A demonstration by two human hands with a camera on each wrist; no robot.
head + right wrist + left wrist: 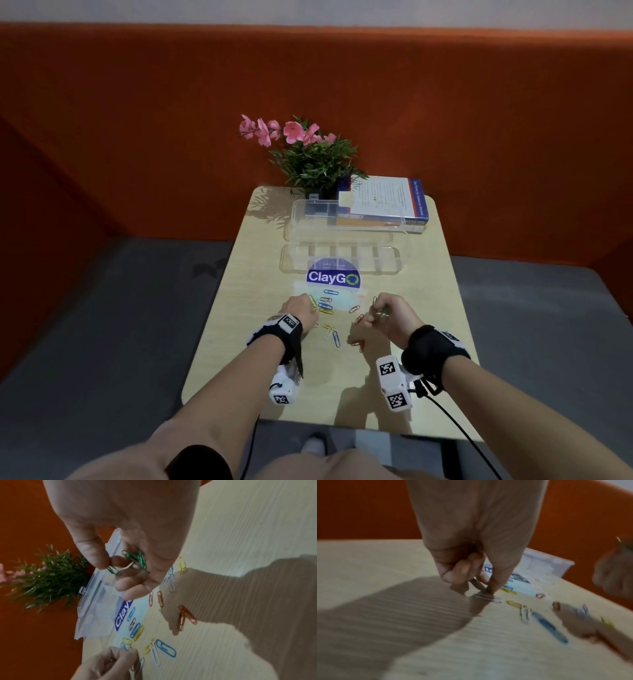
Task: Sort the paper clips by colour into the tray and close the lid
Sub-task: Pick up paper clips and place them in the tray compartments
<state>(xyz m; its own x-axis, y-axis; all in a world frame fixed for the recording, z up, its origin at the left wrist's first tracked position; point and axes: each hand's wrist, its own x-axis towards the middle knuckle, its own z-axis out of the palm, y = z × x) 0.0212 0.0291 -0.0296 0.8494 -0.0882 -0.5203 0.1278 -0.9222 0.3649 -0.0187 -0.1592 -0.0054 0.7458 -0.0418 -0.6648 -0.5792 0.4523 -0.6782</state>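
Loose paper clips in several colours lie on the wooden table: a blue one (336, 339) (165, 647), orange ones (354, 309) (185, 616), yellow ones (325, 311) and a white one (488, 598). My right hand (375, 310) (116, 566) is raised above them and holds a small bunch of green clips (135, 559) in curled fingers. My left hand (310, 305) (486, 588) points down at the table beside the white clip. Its thumb and forefinger pinch a small green clip, which is blurred. The clear compartment tray (284, 263) lies beyond the clips, its lid (308, 212) open.
A round ClayGO sticker (333, 277) sits between the clips and the tray. Behind the tray stand a potted plant with pink flowers (315, 161) and a stack of books (383, 202). The table (411, 377) is small, and its edges are close on both sides.
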